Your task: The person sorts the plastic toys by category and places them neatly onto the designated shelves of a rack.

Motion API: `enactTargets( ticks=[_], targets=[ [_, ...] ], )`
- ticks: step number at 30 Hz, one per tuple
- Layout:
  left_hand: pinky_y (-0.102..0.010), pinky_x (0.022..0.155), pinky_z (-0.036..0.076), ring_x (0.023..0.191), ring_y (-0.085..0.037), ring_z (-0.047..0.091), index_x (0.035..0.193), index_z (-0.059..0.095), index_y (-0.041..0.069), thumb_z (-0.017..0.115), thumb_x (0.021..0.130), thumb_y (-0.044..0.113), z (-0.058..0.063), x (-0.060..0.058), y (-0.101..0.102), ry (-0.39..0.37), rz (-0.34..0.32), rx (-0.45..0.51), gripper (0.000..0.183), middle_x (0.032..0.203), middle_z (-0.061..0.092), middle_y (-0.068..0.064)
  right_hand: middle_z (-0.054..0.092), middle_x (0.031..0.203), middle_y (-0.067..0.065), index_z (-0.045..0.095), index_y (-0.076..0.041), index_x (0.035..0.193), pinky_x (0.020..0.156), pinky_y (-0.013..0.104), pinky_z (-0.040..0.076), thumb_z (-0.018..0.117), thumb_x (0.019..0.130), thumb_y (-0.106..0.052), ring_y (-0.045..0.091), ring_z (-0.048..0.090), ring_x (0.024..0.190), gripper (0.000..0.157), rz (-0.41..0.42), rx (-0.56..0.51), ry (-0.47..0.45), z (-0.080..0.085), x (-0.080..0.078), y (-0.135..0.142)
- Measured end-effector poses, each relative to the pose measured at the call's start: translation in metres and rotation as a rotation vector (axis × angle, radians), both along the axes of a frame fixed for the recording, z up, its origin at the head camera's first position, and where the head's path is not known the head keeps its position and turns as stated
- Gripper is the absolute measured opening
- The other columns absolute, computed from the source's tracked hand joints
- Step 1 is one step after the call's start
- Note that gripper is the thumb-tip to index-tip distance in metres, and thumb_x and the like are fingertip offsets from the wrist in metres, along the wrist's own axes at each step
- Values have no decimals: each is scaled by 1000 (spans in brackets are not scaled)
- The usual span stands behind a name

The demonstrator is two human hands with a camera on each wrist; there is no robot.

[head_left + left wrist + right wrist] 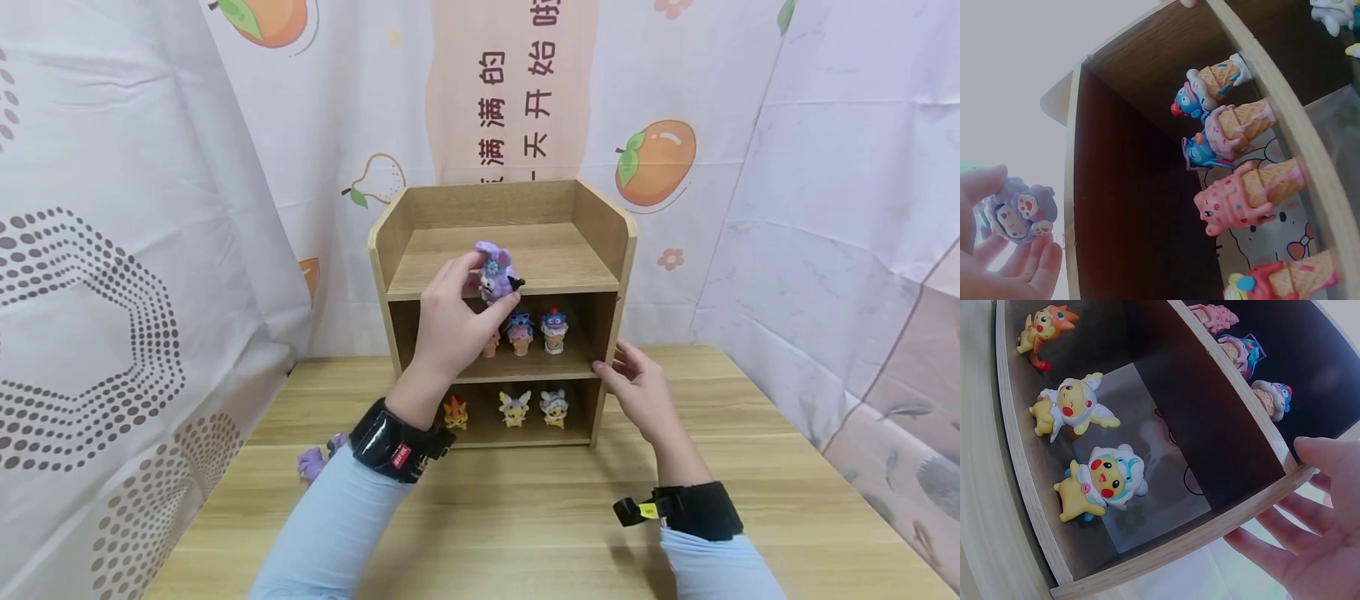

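My left hand (457,325) holds a purple figurine (497,275) between thumb and fingers, in front of the top board of a small wooden shelf (498,377). In the left wrist view the figurine (1021,211) shows pale paws with pink pads. My right hand (641,392) grips the shelf's right side panel, thumb at the front edge and fingers along the outer side. On the middle level stand ice-cream-cone figurines: a blue one with a red top (554,331), a blue-and-pink one (520,333), a pink one (1232,200) and a red one (1272,281).
The bottom level holds an orange-and-yellow figurine (455,412) and two yellow ones in pale hoods, one in the middle (514,409) and one at the right (554,409). More purple figurines (311,463) lie on the wooden table (517,525), left of the shelf. Printed curtains (360,100) hang behind.
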State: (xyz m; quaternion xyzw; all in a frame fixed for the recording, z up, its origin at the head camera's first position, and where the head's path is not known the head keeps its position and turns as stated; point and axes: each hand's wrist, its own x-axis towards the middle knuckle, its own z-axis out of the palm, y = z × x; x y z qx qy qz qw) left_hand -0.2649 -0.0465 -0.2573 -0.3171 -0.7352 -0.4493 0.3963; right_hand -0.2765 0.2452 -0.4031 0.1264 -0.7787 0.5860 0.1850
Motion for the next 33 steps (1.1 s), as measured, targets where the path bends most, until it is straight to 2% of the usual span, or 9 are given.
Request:
enactTargets(
  ticks=[11,17,23,33],
  targets=[
    [-30,81,56,92,-18,63,123,63,4,84,84,23,13,-13,18,-43,37,-43,48,110,63,-8,56,139,27,45,-4,152,79,23,58,68,100,-21,43,54,127,60,11,-11,-7,3,-2,-1],
    [-30,83,56,95,-19,64,123,63,2,86,84,25,20,-19,27,-123,46,-21,51,111,61,-9,55,140,26,45,-3,152,78,22,58,69,99,-22,42,54,128,61,-2,-13,-14,4,-2,0],
    [-23,84,56,98,-16,65,124,63,3,86,83,28,26,-25,35,-219,81,2,53,113,62,-7,53,142,26,43,-2,153,79,22,57,70,99,-22,42,52,129,64,1,-20,-38,3,0,-1],
    [-25,76,52,94,-16,62,121,64,5,85,84,32,40,-25,47,-282,149,-56,51,107,62,-4,53,141,27,42,-2,154,81,27,58,69,99,-16,42,52,129,62,18,-34,-34,4,2,-2]
  ],
)
